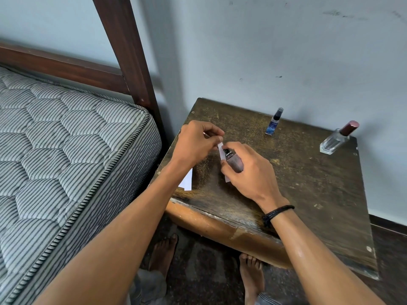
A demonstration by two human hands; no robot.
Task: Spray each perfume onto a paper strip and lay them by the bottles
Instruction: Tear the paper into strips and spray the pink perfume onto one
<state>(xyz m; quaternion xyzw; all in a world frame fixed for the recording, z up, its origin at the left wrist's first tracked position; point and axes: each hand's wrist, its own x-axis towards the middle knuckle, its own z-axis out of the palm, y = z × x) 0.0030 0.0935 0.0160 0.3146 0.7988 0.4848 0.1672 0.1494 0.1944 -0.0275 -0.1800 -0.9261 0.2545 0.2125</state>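
Over the left part of the worn wooden table (308, 183), my left hand (196, 144) pinches the top of a white paper strip (221, 149). My right hand (251, 170) grips a small dark perfume bottle (235, 162), its nozzle close against the strip. More white paper strips (187, 180) lie on the table under my left forearm, partly hidden. A small blue spray bottle (273, 122) stands upright near the wall. A clear glass bottle with a dark red cap (338, 138) stands at the far right.
A striped quilted mattress (66, 139) on a dark wooden bed frame (123, 47) stands close to the table's left. A pale wall runs behind the table. My bare feet (251, 276) are on the dark floor under the table's front edge.
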